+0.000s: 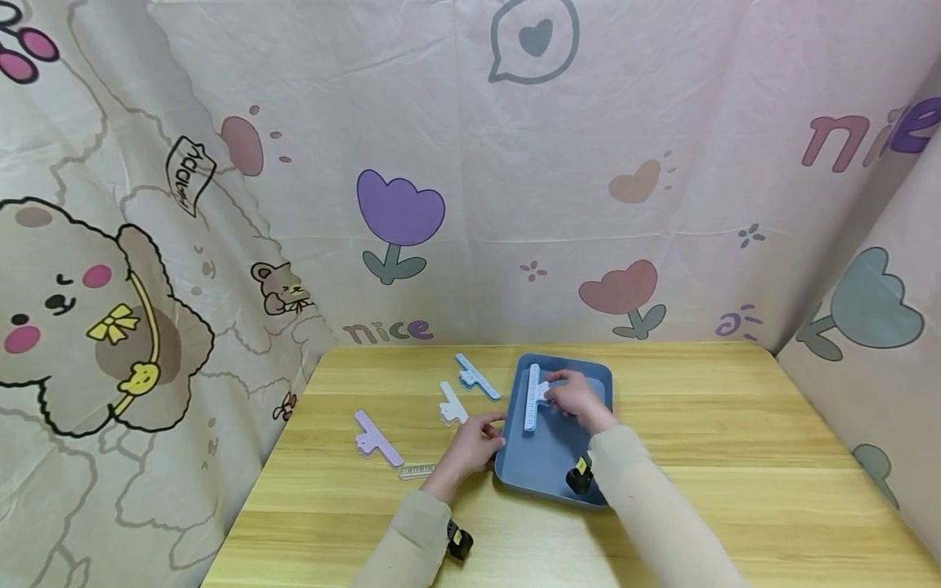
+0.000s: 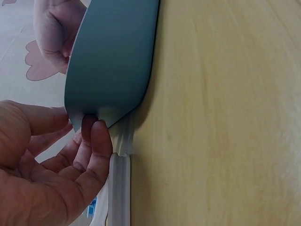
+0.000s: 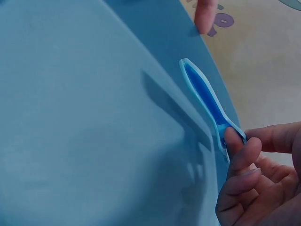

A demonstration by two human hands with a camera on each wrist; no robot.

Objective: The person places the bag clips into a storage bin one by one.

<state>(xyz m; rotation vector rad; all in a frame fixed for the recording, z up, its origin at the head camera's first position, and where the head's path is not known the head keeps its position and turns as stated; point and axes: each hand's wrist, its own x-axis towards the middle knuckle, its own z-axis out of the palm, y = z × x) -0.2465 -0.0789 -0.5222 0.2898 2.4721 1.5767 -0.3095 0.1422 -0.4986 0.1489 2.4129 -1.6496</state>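
Observation:
My right hand (image 1: 577,396) pinches a light blue sealing clip (image 1: 532,398) by its handle tabs, above the left part of a grey-blue tray (image 1: 544,469). In the right wrist view the clip (image 3: 209,94) is seen end-on, its shadow falling on the tray floor. At the tray's left side, my left hand (image 1: 474,445) grips the rim. The left wrist view has its fingers against the outer wall of the tray (image 2: 113,56). Just left of that hand lies a white clip (image 1: 453,403), with a blue clip (image 1: 478,376) farther back.
A purple clip (image 1: 378,439) lies to the left on the wooden table (image 1: 698,425). Nearer my left wrist is a clear clip (image 1: 416,471), partly covered by the arm. Patterned cloth (image 1: 470,163) hangs behind the table and at both sides.

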